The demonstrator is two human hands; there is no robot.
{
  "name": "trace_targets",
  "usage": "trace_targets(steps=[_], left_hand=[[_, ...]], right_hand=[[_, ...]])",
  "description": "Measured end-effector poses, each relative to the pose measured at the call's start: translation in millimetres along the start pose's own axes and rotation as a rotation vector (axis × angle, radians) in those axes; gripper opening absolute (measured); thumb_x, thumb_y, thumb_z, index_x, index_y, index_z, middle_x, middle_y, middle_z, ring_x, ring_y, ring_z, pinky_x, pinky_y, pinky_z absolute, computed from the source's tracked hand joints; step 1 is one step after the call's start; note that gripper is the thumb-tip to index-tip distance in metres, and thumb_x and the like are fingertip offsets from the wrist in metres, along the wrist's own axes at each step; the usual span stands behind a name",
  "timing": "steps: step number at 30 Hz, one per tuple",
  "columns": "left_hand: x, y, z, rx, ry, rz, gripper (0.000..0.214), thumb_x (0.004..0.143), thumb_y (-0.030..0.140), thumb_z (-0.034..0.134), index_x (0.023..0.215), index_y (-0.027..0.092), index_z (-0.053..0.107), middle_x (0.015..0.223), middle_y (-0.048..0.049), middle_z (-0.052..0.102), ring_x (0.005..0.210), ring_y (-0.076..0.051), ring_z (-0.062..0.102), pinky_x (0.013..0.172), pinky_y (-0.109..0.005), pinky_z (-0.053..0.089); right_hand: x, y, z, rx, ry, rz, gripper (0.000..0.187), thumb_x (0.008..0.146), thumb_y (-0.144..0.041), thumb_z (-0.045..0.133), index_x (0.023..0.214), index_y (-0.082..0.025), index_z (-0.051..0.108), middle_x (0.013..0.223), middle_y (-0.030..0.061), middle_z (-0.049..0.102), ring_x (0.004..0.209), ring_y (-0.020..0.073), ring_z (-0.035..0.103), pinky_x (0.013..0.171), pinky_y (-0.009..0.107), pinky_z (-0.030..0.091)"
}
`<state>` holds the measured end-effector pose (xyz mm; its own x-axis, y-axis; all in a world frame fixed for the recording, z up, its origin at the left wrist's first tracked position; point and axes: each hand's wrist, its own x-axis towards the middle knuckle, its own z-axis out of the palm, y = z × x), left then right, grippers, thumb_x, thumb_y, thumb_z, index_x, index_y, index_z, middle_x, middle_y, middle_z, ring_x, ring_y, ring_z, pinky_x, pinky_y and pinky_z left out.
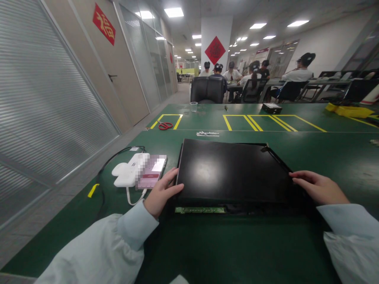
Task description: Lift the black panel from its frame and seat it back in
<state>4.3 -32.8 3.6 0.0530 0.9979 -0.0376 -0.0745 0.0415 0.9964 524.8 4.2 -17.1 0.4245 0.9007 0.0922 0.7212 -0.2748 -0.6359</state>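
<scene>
A glossy black LCD panel [233, 171] lies in front of me, its left side slightly raised over a black frame [280, 161]. Below its near edge, a narrow green circuit board [200, 210] shows. My left hand [164, 191] is closed on the panel's left edge, thumb on top and fingers partly hidden beneath. At the opposite edge, my right hand [318, 186] pinches the panel's right side between thumb and fingers. How far the right fingertips reach under the panel, I cannot tell.
Left of the panel are a phone [152, 171] and white power bank-like devices [130, 171] with cables. Red-handled scissors [165, 125], small white pieces [207, 134], a plastic cup [193, 106] and a black box [271, 108] lie farther back on the green table [251, 248]. People sit beyond.
</scene>
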Motion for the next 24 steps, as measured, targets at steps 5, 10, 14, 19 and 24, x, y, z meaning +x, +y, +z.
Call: trace_targets(steps=[5, 10, 14, 19, 24], left_hand=[[0.2, -4.3, -4.2, 0.051, -0.008, 0.087, 0.069, 0.07, 0.042, 0.098, 0.136, 0.027, 0.082, 0.181, -0.0091, 0.041, 0.172, -0.041, 0.02, 0.135, -0.051, 0.033], [0.9, -5.9, -4.5, 0.048, -0.049, 0.121, 0.068, 0.074, 0.04, 0.096, 0.139, 0.027, 0.081, 0.18, -0.0097, 0.042, 0.172, -0.039, 0.018, 0.136, -0.051, 0.029], [0.1, -4.7, -4.7, 0.061, -0.063, 0.108, 0.071, 0.075, 0.041, 0.093, 0.143, 0.027, 0.078, 0.185, -0.0076, 0.032, 0.172, -0.041, 0.019, 0.135, -0.053, 0.031], [-0.9, -1.8, -4.9, 0.046, -0.066, 0.093, 0.073, 0.075, 0.04, 0.094, 0.145, 0.027, 0.077, 0.187, -0.0065, 0.026, 0.172, -0.041, 0.014, 0.135, -0.053, 0.031], [-1.5, 0.3, -3.8, 0.016, -0.077, 0.1, 0.072, 0.074, 0.039, 0.096, 0.143, 0.028, 0.078, 0.186, -0.006, 0.029, 0.173, -0.042, 0.013, 0.135, -0.054, 0.03]], right_hand=[[-1.6, -4.1, -0.8, 0.015, -0.006, 0.03, 0.05, 0.052, -0.065, 0.063, 0.085, -0.032, 0.081, 0.093, 0.0055, 0.084, 0.095, 0.0372, 0.077, 0.093, 0.051, 0.054], [-0.3, -0.4, 0.9, 0.032, -0.004, -0.011, 0.049, 0.052, -0.066, 0.064, 0.083, -0.032, 0.082, 0.091, 0.0046, 0.085, 0.097, 0.0378, 0.079, 0.093, 0.051, 0.055], [1.1, 3.9, 2.2, 0.031, 0.026, -0.041, 0.047, 0.054, -0.065, 0.065, 0.082, -0.033, 0.083, 0.087, 0.0043, 0.085, 0.092, 0.0374, 0.079, 0.087, 0.051, 0.055], [-1.2, -0.3, 0.7, 0.063, 0.006, 0.0, 0.048, 0.052, -0.065, 0.065, 0.083, -0.032, 0.083, 0.089, 0.0055, 0.085, 0.094, 0.0379, 0.079, 0.09, 0.051, 0.055], [-5.3, -6.7, -0.9, 0.065, -0.005, 0.014, 0.05, 0.052, -0.065, 0.065, 0.084, -0.031, 0.082, 0.088, 0.0054, 0.084, 0.093, 0.0369, 0.078, 0.088, 0.05, 0.055]])
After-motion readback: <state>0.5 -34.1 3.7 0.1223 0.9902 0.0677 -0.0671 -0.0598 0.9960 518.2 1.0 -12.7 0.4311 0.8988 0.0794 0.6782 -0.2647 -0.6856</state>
